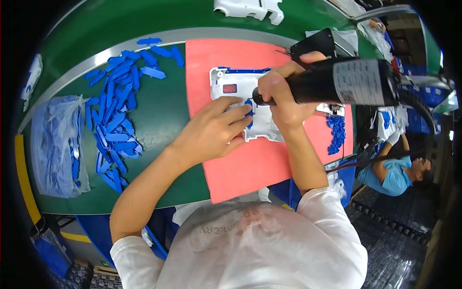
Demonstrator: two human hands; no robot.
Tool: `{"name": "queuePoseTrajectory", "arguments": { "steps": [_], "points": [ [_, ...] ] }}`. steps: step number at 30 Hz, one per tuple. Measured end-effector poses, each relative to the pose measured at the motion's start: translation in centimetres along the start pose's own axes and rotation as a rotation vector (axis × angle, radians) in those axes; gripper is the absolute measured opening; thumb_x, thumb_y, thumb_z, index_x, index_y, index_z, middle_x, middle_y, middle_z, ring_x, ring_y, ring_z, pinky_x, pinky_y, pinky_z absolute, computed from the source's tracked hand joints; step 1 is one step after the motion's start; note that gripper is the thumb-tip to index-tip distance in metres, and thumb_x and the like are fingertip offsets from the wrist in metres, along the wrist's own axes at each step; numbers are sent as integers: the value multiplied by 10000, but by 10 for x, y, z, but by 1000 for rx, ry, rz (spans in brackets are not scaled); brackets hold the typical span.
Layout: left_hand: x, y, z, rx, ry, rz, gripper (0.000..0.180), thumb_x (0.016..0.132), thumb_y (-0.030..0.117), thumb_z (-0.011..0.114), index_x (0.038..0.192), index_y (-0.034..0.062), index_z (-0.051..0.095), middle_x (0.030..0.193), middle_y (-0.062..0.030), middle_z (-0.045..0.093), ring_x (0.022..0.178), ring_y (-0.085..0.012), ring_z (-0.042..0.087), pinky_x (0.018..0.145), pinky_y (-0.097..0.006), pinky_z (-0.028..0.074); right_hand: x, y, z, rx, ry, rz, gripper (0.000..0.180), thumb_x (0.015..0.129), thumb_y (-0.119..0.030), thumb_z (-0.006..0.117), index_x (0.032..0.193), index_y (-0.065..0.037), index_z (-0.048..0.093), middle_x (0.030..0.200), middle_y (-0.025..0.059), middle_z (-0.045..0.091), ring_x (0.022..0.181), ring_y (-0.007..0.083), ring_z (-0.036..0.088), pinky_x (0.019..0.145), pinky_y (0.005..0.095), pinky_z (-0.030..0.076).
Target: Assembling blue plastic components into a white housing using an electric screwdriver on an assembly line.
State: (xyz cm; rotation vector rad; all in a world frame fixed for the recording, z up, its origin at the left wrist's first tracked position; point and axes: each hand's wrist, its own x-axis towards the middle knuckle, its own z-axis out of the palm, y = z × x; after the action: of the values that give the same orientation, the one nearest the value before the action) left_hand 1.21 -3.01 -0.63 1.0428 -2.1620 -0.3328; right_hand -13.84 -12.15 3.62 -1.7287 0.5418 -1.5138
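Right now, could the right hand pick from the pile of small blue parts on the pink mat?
Probably not: the right hand is wrapped around a black screwdriver and would likely need freeing first. The small blue parts themselves lie uncovered.

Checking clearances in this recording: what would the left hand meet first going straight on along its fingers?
The left hand would first meet the blue plastic strip, which it seems to touch, on the white housing; the right hand seems to lie beyond, though depth is unclear.
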Motion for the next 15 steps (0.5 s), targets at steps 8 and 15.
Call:
{"name": "queuePoseTrajectory", "arguments": {
  "steps": [8,15],
  "points": [
    [-4,3,-2,70,23,17,408,664,147,763,1049,39,682,1207,-101,605,1148,-313,552,919,-399,506,10,-50,-35,57,311,-264,435,823,29,565,1212,-6,371,602,64,502,470,161,488,505,328,487],
    [3,6,1,105,13,36,456,624,120,788,1060,46,679,1222,-95,607,1155,-323,552,915,-415,508,23,-74,-140,-62,506,-308,501,829,66,569,1277,57,344,568,64,535,464,148,527,510,310,486]
  ]
}}
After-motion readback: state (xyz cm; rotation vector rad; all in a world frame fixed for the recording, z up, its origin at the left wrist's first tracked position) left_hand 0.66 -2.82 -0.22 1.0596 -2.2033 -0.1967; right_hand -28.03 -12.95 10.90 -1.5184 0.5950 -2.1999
